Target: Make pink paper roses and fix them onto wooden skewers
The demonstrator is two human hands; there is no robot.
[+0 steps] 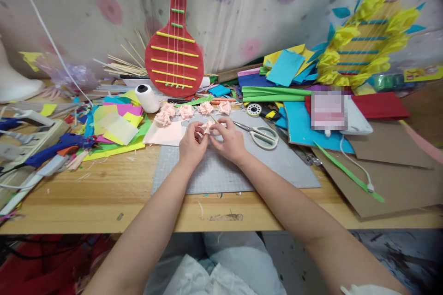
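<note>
Over the grey cutting mat [221, 177], my left hand [194, 144] is closed with its fingertips pinching a small pink paper flower [208, 126]. Close beside it, my right hand [229, 140] is closed around a thin wooden stick [210, 113], its fingertips also at the flower's edge. Fingers partly cover the flower. Several finished-looking pink paper roses [187, 111] lie in a row just behind my hands. Pink paper squares [164, 133] lie left of my left hand. To the right of my right hand rest scissors [265, 138] with pale handles.
A red paper lute [175, 62] stands behind the roses, near a white thread spool [147, 98]. A blue glue gun [58, 147] lies at left by a power strip [38, 152]. Coloured paper scraps [116, 124], a yellow-flowered instrument [363, 46] and brown cardboard [380, 170] crowd the sides.
</note>
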